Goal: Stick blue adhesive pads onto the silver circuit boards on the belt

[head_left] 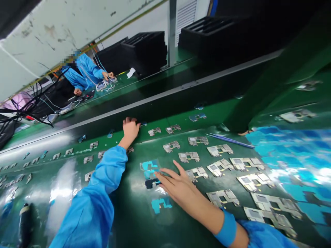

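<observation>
My left hand (131, 131) reaches to the back of the green work surface, its fingers curled down, and whatever they may hold is hidden. Beside its thumb lies a small circuit board (143, 124). My right hand (178, 187) is stretched flat with fingers extended, its fingertips at the edge of some blue cut-out film pieces (150, 165) and a dark, board-shaped piece (152, 184). Another blue cut-out piece (160, 205) lies nearer to me. Silvery circuit boards (189, 157) are spread to the right of that hand.
Blue tweezers (230, 140) lie behind the boards. Blue sheets (292, 155) cover the right side. A dark-handled tool (25, 224) rests at front left. Black trays (147, 51) stand stacked beyond the ledge. A co-worker in blue (86, 70) handles white cables (106, 84).
</observation>
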The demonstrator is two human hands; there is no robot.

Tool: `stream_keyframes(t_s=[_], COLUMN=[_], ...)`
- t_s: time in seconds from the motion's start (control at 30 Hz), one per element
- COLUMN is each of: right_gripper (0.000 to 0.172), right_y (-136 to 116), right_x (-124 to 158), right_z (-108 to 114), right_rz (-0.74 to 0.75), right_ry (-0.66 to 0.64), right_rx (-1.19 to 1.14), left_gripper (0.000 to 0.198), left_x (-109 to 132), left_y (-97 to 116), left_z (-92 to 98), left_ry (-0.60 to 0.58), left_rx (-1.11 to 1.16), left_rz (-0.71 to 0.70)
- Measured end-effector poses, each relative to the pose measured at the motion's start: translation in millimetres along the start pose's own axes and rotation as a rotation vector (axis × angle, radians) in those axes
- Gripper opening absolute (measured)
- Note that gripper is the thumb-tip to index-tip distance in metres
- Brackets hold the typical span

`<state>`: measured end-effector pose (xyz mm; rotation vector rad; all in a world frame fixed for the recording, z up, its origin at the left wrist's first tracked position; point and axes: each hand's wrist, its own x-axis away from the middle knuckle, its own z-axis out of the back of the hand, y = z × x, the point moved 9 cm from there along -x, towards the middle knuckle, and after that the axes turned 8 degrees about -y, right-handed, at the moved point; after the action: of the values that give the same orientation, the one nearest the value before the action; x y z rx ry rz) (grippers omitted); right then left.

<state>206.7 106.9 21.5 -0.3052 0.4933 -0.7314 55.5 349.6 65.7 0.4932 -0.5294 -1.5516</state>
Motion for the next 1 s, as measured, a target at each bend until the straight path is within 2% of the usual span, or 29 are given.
stream_keyframes(t_s=[0.1,0.2,0.23,0.27,0.33,0.4,0.5,0.63,0.77,0.9,1.0], right_gripper=[0.031,0.016,0.012,0.009,0.005,0.004,0.005,0.022,0.015,0.020,0.016], right_y=[3,15,19,24,31,33,33,32,32,31,29], right_x=[0,2,3,4,5,7,9,11,10,10,10], right_z=[11,22,24,25,25,21,16,15,19,21,23], right_rz=[-0.064,-0.164,-0.193,-0.219,-0.257,-0.276,-0.298,-0.345,-0.360,-0.355,-0.310], right_ry=[0.029,0.090,0.112,0.129,0.140,0.125,0.097,0.070,0.036,0.012,0.050], right_rx=[-0.072,-0.202,-0.248,-0.286,-0.330,-0.344,-0.373,-0.408,-0.450,-0.484,-0.462], left_gripper=[0.016,0.019,0.029,0.036,0.038,0.026,0.017,0.011,0.010,0.012,0.015], left_x=[56,132,157,177,202,211,214,215,218,219,220], left_y=[18,29,29,25,11,-5,-16,-18,-22,-26,-24], left_z=[-8.9,-35.3,-44.8,-50.9,-56.7,-58.2,-62.1,-65.1,-70.0,-72.2,-71.4], left_ry=[-0.109,-0.406,-0.516,-0.571,-0.570,-0.490,-0.421,-0.352,-0.317,-0.293,-0.287], left_rx=[0.032,0.149,0.228,0.277,0.341,0.359,0.416,0.487,0.509,0.504,0.508], left_rz=[-0.114,-0.253,-0.284,-0.283,-0.232,-0.163,-0.119,-0.122,-0.122,-0.121,-0.154])
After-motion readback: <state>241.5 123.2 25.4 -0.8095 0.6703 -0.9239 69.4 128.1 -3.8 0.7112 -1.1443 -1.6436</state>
